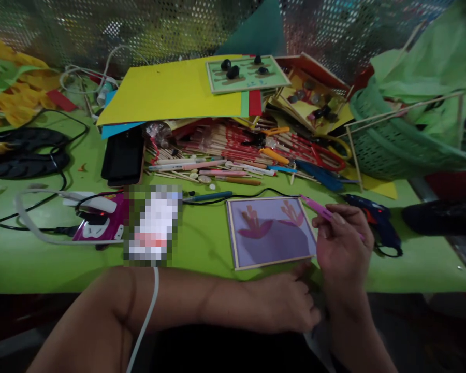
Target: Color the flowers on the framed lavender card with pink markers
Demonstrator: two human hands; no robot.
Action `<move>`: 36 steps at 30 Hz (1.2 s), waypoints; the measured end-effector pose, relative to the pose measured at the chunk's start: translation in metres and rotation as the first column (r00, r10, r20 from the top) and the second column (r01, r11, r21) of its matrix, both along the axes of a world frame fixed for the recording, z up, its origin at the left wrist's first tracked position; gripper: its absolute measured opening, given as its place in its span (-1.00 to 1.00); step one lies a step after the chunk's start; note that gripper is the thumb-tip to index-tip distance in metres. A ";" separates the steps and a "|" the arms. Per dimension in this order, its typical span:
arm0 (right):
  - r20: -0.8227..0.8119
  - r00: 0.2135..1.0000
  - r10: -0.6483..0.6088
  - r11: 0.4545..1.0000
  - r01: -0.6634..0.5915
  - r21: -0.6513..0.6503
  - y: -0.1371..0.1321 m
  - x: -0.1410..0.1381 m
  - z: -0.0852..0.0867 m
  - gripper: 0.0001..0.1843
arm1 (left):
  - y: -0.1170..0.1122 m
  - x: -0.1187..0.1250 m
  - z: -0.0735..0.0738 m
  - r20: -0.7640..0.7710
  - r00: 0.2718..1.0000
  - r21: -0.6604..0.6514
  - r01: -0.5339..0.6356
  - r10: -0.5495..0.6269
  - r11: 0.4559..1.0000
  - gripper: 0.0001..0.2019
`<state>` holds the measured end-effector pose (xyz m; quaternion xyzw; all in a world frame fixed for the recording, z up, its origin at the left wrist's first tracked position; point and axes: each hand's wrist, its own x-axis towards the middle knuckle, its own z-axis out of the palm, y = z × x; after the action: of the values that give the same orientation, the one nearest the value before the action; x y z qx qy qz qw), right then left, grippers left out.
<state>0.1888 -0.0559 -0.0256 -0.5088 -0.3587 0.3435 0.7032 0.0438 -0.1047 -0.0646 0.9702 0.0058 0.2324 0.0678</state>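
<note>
My right hand (344, 248) is closed around a slim pink pen (316, 208), whose tip points up and left over the top right corner of a small framed picture. That picture (272, 254) has a pale purple ground, a thin wooden stick border, and two pink-and-brown plant shapes on it. Just below its lower edge, my left hand (285, 301) rests at the front of the table with its fingers curled in, one reaching towards the picture's lower right corner. I see nothing in the left hand, though its palm is hidden.
A glue gun (380, 220) lies right of my right hand. Behind are pens and sticks (225, 140), scissors (330, 158), yellow sheets (171, 88), a green picture with black stones (248, 75) and a green basket (396, 140). A blurred phone (153, 225) and purple power strip (101, 223) sit left.
</note>
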 end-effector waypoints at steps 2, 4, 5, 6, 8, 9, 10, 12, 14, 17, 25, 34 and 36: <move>0.018 0.999 -0.037 0.999 0.037 0.008 -0.006 0.006 -0.003 -0.82 | -0.001 0.000 -0.001 -0.024 1.000 0.001 -0.001 0.001 1.000 -0.95; 0.028 0.998 -0.054 0.998 0.054 -0.014 -0.015 0.015 -0.008 -0.78 | -0.001 -0.001 -0.001 -0.046 0.999 0.005 -0.003 0.004 1.000 -0.95; 0.028 0.998 -0.055 0.998 0.056 -0.032 -0.019 0.020 -0.011 -0.78 | 0.000 -0.002 0.000 -0.053 0.999 0.009 -0.004 0.005 1.000 -0.93; 0.020 0.998 -0.053 0.997 0.054 -0.051 -0.023 0.026 -0.013 -0.78 | 0.001 -0.003 0.001 -0.061 0.998 0.015 -0.002 0.002 1.000 -0.92; 0.002 0.998 -0.056 0.996 0.056 -0.068 -0.029 0.036 -0.019 -0.80 | 0.002 -0.004 0.003 -0.083 0.996 0.025 0.014 -0.011 1.000 -0.91; -0.008 0.999 -0.051 0.996 0.050 -0.070 -0.030 0.039 -0.020 -0.80 | 0.003 -0.005 0.005 -0.096 0.995 0.025 0.021 -0.019 0.999 -0.91; -0.016 0.999 -0.045 0.997 0.043 -0.069 -0.031 0.041 -0.022 -0.81 | 0.003 -0.006 0.006 -0.111 0.994 0.021 0.025 -0.022 0.999 -0.92; -0.031 0.999 -0.023 0.998 0.021 -0.066 -0.029 0.043 -0.023 -0.81 | 0.003 -0.007 0.008 -0.142 0.990 0.012 0.019 -0.017 1.000 -0.94; -0.048 0.999 -0.008 0.998 0.005 -0.057 -0.026 0.041 -0.023 -0.81 | 0.003 -0.008 0.010 -0.173 0.985 0.012 0.005 -0.003 1.000 -0.95; -0.075 0.997 -0.003 0.999 0.000 -0.035 -0.022 0.040 -0.022 -0.82 | 0.005 -0.010 0.015 -0.214 0.977 0.027 0.019 -0.013 0.999 -0.95; -0.082 0.996 0.021 0.999 -0.025 -0.047 -0.017 0.042 -0.022 -0.83 | 0.007 -0.012 0.018 -0.278 0.960 0.028 0.033 -0.024 0.999 -0.91; -0.102 0.995 0.004 0.999 -0.010 -0.049 -0.018 0.041 -0.023 -0.84 | 0.009 -0.009 0.018 -0.333 0.942 0.000 0.029 -0.027 1.000 -0.88; -0.093 0.996 0.000 0.998 -0.006 -0.065 -0.018 0.041 -0.024 -0.83 | 0.010 -0.008 0.018 -0.344 0.939 -0.007 0.024 -0.025 1.000 -0.88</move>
<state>0.2301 -0.0742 -0.0498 -0.5145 -0.3148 0.3793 0.7016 0.0361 -0.0947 -0.0464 0.9958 0.0060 0.0585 0.0699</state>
